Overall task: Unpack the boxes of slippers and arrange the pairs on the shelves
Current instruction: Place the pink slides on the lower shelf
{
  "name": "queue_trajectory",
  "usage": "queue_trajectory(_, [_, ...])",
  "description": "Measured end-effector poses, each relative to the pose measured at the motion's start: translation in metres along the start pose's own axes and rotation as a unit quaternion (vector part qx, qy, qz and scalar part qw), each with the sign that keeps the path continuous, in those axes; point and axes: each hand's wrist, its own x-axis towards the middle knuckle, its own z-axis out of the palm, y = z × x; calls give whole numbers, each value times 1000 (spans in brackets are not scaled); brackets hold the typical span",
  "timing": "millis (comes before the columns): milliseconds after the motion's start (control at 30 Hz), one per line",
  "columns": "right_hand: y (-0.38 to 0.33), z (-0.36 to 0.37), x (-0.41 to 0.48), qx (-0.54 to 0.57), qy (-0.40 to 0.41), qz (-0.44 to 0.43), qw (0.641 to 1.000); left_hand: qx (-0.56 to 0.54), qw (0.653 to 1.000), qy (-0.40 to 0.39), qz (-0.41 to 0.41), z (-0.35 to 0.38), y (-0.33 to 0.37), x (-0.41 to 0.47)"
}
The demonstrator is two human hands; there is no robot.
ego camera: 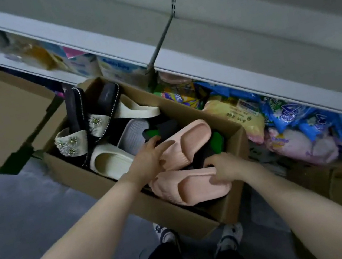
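Gripping ribbed pink slippers (190, 142), 1 pr

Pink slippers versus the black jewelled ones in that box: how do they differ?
The pink slippers are plain, one colour; the jewelled slippers have black soles and pale beaded straps. The left hand and right hand hold the pink slippers; nothing touches the jewelled slippers. Both pairs sit in one box.

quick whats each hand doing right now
Left hand: closed, gripping the far pink slipper at its ribbed end.
Right hand: closed, gripping the near pink slipper, thumb on its strap.
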Motion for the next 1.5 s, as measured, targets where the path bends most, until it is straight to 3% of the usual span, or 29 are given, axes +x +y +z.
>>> queue_trajectory(167, [18,-20,-7,182,52,-13,982,105,991,-78,22,-4,13,28])
queue_trajectory(367, [40,-60,-15,358,324,35,875,163,979,-121,30,-10,20,46])
queue_trajectory(467, [38,-72,-2,398,440,80,801,-3,999,-50,6,-11,16,42])
queue_trajectory(533, [31,-72,10,443,474,95,755,-135,990,-17,-46,-19,9,42])
queue_trajectory(633, [12,-60,28,532,405,74,740,-215,973,1,-87,-30,-6,41])
queue_trajectory(733, [-4,-31,36,513,329,27,792,-245,966,4,-85,-31,-18,33])
queue_trajectory(900, [-8,10,30,429,242,35,870,-235,968,9,-94,-23,-20,21])
queue_trajectory(1033, [-6,10,20,463,270,3,844,-281,956,6,-83,-27,-15,18])
queue_trajectory(1133, [3,-4,9,514,294,-13,806,-376,922,-3,-92,-43,-6,20])
queue_trajectory(1233, [17,-22,-5,548,318,33,773,-451,889,-15,-77,-61,3,23])
queue_trajectory(1333, [36,-32,-17,584,322,5,745,-505,859,-16,-82,-75,19,30])
queue_trajectory(1500, [61,-43,-45,611,353,-13,709,-541,839,-20,-61,-84,58,50])
